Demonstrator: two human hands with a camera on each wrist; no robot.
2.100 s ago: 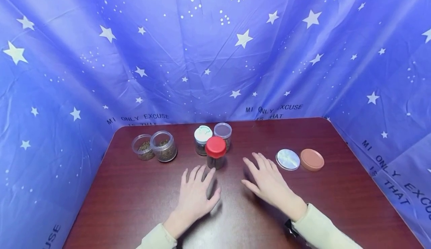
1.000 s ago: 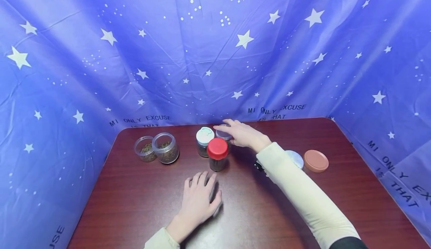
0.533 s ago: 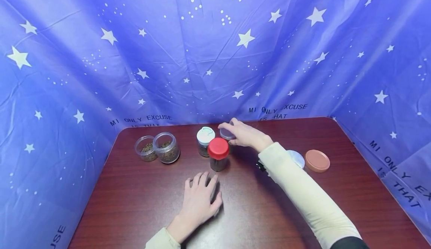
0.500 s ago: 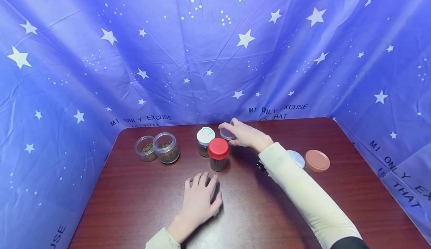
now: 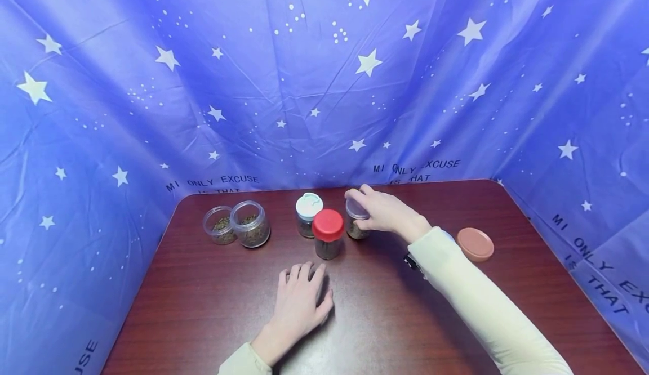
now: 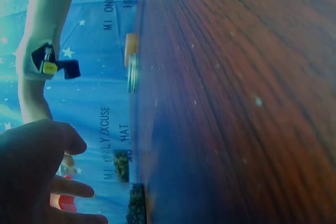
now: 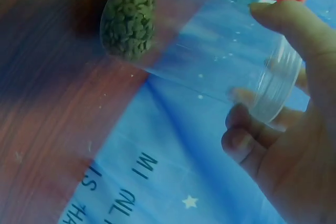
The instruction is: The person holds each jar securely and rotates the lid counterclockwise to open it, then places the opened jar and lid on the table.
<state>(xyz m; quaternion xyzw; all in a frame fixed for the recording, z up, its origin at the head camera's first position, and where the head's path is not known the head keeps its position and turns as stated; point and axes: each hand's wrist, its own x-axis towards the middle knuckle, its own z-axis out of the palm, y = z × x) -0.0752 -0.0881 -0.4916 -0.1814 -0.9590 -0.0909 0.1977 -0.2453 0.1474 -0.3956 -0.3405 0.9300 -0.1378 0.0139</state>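
Note:
My right hand (image 5: 387,213) grips a clear jar (image 5: 358,230) near its top rim, right of the jar with a red lid (image 5: 328,224). In the right wrist view the jar (image 7: 205,45) has no lid, and small greenish-brown pellets or beans (image 7: 129,20) fill its bottom. The thumb lies on one side of the rim, the fingers on the other. My left hand (image 5: 299,302) rests on the table in front of the red-lidded jar, fingers spread and touching nothing but the tabletop. A jar with a white lid (image 5: 309,209) stands behind the red-lidded one.
Two lidless clear jars, one low (image 5: 219,227) and one taller (image 5: 250,228), with brownish contents stand at the back left. An orange lid (image 5: 475,244) lies at the right; the silver lid (image 6: 133,74) beside it is mostly behind my right sleeve. A starred blue curtain (image 5: 284,82) surrounds the table.
My right hand reached from the table's right to the clear jar at the back, took hold of its rim and brought it rightward and nearer. The left hand stayed about where it was.

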